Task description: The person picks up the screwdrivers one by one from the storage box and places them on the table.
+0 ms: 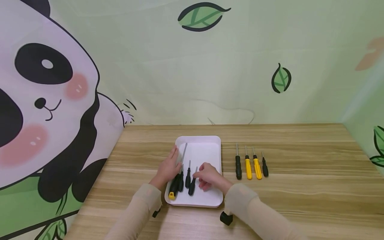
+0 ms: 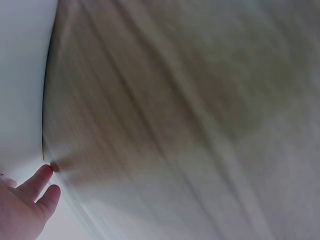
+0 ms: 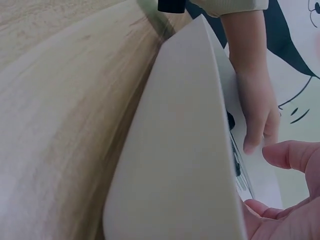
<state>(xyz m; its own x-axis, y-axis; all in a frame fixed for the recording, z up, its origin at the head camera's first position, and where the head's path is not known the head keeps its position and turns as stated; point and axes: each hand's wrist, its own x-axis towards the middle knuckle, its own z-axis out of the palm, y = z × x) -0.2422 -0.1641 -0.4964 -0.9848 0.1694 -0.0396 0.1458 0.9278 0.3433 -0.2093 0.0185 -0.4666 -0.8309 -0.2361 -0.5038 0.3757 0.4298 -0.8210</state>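
Observation:
A white tray holds several screwdrivers along its left part. Among them are a large black-and-yellow screwdriver and a slim black screwdriver. My left hand lies with straight fingers along the tray's left side, over part of the large screwdriver. My right hand is inside the tray, fingertips right at the shaft of a short black screwdriver that leans to the right. In the right wrist view, a gap shows between the right thumb and the fingers.
Right of the tray, several screwdrivers lie in a row on the wooden table: a black one, two yellow ones, among them this yellow screwdriver, and a small black one. A printed cloth wall stands behind the table.

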